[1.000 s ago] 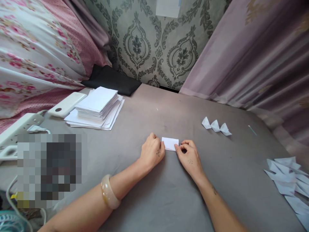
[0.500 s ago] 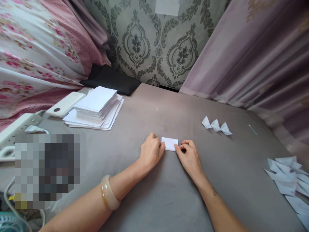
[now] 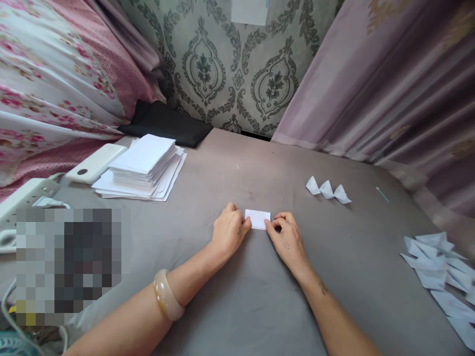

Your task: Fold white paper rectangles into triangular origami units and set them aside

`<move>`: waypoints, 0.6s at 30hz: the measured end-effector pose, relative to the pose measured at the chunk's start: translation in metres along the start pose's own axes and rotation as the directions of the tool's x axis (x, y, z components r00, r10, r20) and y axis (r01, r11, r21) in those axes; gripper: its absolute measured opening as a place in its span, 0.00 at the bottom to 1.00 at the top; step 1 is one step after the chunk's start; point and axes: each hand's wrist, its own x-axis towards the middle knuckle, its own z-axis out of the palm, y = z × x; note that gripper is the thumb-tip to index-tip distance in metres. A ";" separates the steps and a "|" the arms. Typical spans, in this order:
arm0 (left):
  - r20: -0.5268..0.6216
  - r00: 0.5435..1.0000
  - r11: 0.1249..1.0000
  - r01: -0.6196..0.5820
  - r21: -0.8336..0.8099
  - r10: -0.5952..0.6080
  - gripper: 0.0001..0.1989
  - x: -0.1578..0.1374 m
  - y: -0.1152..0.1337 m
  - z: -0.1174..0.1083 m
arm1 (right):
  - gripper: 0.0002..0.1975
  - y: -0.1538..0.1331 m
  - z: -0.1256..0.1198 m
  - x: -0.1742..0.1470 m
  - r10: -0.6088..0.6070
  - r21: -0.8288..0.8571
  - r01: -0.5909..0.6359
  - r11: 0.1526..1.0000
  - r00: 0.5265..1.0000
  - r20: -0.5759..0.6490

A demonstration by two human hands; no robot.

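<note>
A small white paper rectangle point(image 3: 257, 219), which looks folded, is held at both sides just above or on the grey cloth surface. My left hand point(image 3: 230, 226) pinches its left edge between thumb and curled fingers. At the lower right corner, my right hand point(image 3: 288, 236) grips the same paper with thumb and bent forefinger. A pale bangle point(image 3: 166, 295) circles my left wrist. Beyond my right hand stand several folded white paper peaks point(image 3: 327, 189) in a row.
A stack of white paper point(image 3: 143, 160) lies at the left, beside a white flat device point(image 3: 95, 164) and a power strip point(image 3: 27, 200). Behind it is a black folded cloth point(image 3: 166, 121). Folded paper pieces point(image 3: 426, 267) are piled at the right. A thin stick point(image 3: 382, 194) lies farther back.
The view has shifted slightly, so everything appears a little farther left. Both hands keep the same hold on the paper, with hardly any visible motion.
</note>
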 end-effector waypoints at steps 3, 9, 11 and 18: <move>-0.008 1.000 1.000 -0.011 0.027 0.011 0.13 -0.001 0.000 0.000 | 0.16 -0.001 -0.001 -0.001 -0.018 -0.012 0.018 1.000 1.000 -0.001; -0.045 0.977 0.976 -0.205 0.067 0.208 0.09 -0.005 0.002 -0.006 | 0.08 -0.008 -0.003 -0.002 -0.108 0.020 0.109 0.994 0.994 -0.033; -0.031 0.943 0.939 -0.326 0.109 0.331 0.11 -0.005 0.001 -0.007 | 0.08 -0.011 -0.004 -0.001 -0.205 0.007 0.204 0.979 0.979 0.017; -0.059 0.940 0.940 -0.339 -0.045 0.336 0.11 -0.003 -0.009 -0.003 | 0.18 -0.025 -0.015 -0.013 -0.336 -0.212 0.374 0.903 0.922 0.192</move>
